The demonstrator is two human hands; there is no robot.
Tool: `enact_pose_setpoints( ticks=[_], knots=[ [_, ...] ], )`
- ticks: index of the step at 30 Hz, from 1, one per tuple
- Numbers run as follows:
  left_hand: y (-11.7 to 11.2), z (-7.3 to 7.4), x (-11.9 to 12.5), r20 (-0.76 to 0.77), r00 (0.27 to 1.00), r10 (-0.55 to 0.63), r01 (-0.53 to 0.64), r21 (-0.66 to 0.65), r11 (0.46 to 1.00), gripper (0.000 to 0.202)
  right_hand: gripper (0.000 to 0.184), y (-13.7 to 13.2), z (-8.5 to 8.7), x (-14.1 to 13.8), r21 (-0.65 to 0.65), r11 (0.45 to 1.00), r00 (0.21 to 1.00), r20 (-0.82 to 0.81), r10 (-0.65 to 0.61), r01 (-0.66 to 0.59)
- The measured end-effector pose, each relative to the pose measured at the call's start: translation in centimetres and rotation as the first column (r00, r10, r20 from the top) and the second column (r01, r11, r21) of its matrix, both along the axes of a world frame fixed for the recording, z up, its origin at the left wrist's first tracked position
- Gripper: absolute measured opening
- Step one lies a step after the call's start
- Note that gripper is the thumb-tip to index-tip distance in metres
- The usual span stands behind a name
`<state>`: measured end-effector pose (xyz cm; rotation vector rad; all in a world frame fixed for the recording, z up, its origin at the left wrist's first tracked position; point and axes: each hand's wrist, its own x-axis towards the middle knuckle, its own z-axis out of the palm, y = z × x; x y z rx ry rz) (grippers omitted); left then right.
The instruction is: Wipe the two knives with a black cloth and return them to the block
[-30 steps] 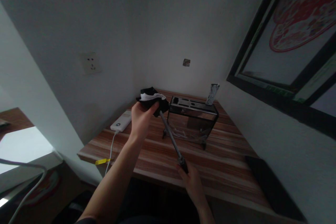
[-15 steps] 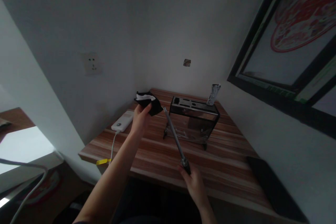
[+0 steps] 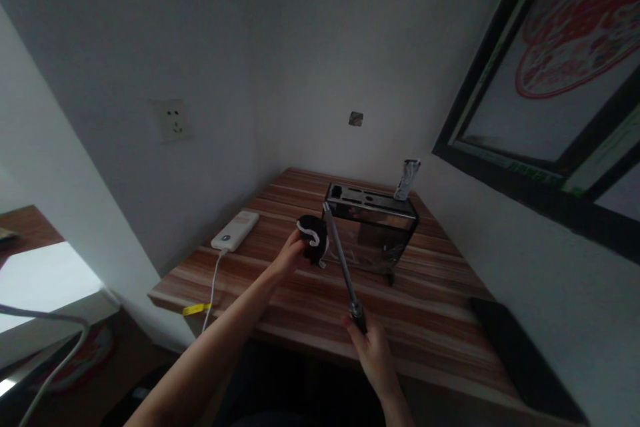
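My right hand is closed around the dark handle of a sharpening steel, a slim grey metal rod that slants up and to the left. In my left hand is a bunched black cloth with white showing along its folds. The cloth hangs just left of the rod's upper half; I cannot tell whether they touch. Behind the rod stands a knife block with a slotted black top and see-through sides. A crinkled silvery piece sticks up from its right end.
A white power bank with a cable and yellow tag lies on the left of the wood-grain table. A flat black object rests at the right edge. Walls close in behind, with a socket and a framed picture.
My left hand has brought the cloth right and down, closer to the rod's side, and the cloth has turned and bunched. The rod has shifted slightly right. The knife block stays put.
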<state>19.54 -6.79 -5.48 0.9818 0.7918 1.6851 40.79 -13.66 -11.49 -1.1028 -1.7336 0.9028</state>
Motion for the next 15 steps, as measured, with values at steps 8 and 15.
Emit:
enact_pose_setpoints(
  ticks=[8, 15],
  knots=[
    [-1.0, -1.4, 1.8, -0.155, 0.938, -0.311, 0.307, -0.051, 0.950, 0.026, 0.045, 0.2, -0.4, 0.1, -0.026, 0.998, 0.998, -0.012, -0.061, 0.061],
    [-1.0, -2.9, 3.1, -0.369, 0.833, -0.412, 0.401, -0.110, 0.909, 0.030, 0.039, 0.2, -0.7, 0.4, -0.005, 0.987, 0.975, -0.153, -0.160, 0.161]
  ],
)
